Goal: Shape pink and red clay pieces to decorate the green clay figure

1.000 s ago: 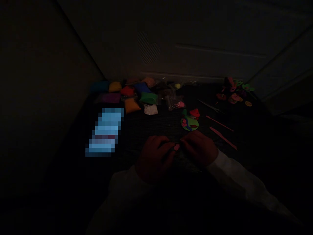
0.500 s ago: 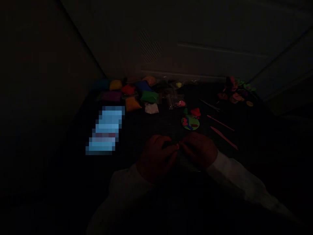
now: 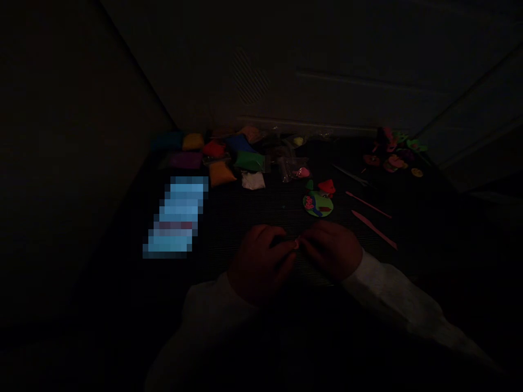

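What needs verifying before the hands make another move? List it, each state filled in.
1. Left hand and right hand both in view: ok.
2. Pink piece at the fingertips, where the hands meet: ok.
3. Which hand grips it: cannot tell, too dark and small.
4. Pink knife-shaped tool lying apart from the hands: ok.
5. Right hand clear of the green disc: cannot tell, nearly meeting in view.
6. Lighting: not ok, very dim.

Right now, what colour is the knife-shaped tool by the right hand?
The knife-shaped tool is pink; it shows best in the head view.
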Demonstrator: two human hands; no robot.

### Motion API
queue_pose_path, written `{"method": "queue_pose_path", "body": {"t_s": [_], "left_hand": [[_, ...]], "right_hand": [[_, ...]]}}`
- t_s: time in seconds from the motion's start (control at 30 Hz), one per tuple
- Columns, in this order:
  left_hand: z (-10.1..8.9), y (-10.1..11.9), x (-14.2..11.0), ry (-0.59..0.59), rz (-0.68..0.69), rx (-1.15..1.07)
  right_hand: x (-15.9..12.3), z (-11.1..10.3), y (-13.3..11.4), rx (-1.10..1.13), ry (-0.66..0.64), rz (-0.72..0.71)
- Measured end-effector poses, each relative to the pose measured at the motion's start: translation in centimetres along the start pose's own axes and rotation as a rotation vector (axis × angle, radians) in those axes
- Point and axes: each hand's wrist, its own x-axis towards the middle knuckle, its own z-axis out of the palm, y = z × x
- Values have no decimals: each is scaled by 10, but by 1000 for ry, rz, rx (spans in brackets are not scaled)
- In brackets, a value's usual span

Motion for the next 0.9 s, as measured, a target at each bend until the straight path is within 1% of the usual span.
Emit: {"method": "queue_pose_path", "body": {"t_s": [0.07, 0.2, 0.27, 0.37, 0.53, 0.73, 0.9], "left_hand": [[0, 0, 0, 3, -1, -1], [-1, 1, 1, 22, -2, -10], [-1, 2, 1, 16, -5, -6], [-1, 1, 1, -4, -14, 0], [0, 0, 0, 8, 3, 14], [-1, 2, 2, 6, 0, 25], [-2, 2, 2, 9, -1, 25]], "right_hand": [[-1, -2, -1, 40, 12, -4], [-4, -8, -1, 198, 52, -20], [-7, -9, 0, 222, 53, -2], [-12, -8, 3, 161, 30, 10], [-16, -5, 3, 23, -3, -50], [-17, -4, 3, -32, 3, -72], [-15, -5, 1, -80, -24, -79]]}}
